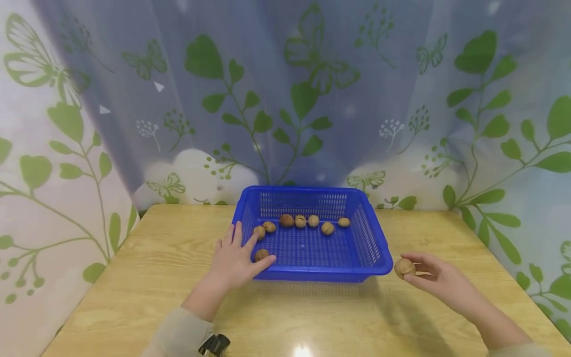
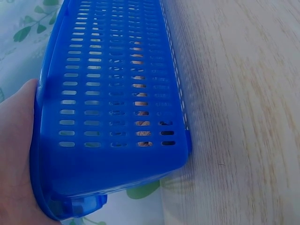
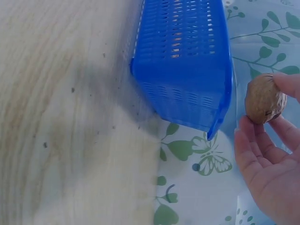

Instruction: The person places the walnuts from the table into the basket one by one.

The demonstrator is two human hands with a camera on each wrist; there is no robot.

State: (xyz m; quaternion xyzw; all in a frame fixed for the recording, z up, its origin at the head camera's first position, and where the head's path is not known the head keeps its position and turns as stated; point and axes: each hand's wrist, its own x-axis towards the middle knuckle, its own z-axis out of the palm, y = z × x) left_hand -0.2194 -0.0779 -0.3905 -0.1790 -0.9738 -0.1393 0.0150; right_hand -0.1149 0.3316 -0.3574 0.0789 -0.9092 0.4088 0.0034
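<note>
My right hand (image 1: 446,283) pinches a walnut (image 1: 404,268) between thumb and fingertips, just off the front right corner of a blue plastic basket (image 1: 312,272). In the right wrist view the held walnut (image 3: 262,99) is pale brown with a dark crack, and it is apart from the basket wall. My left hand (image 1: 235,260) rests with spread, fairly straight fingers over the basket's front left corner, touching the rim. Several walnuts lie on the basket floor: some along the back, one walnut (image 1: 261,255) close to the left thumb, and one walnut (image 1: 259,232) partly behind a left finger.
The basket stands on a wooden table (image 1: 134,277), its slotted side (image 2: 117,84) seen close up in the left wrist view. Behind the table hangs a curtain (image 1: 276,99) with leaves and butterflies. A dark watch or band (image 1: 215,344) is at the left cuff.
</note>
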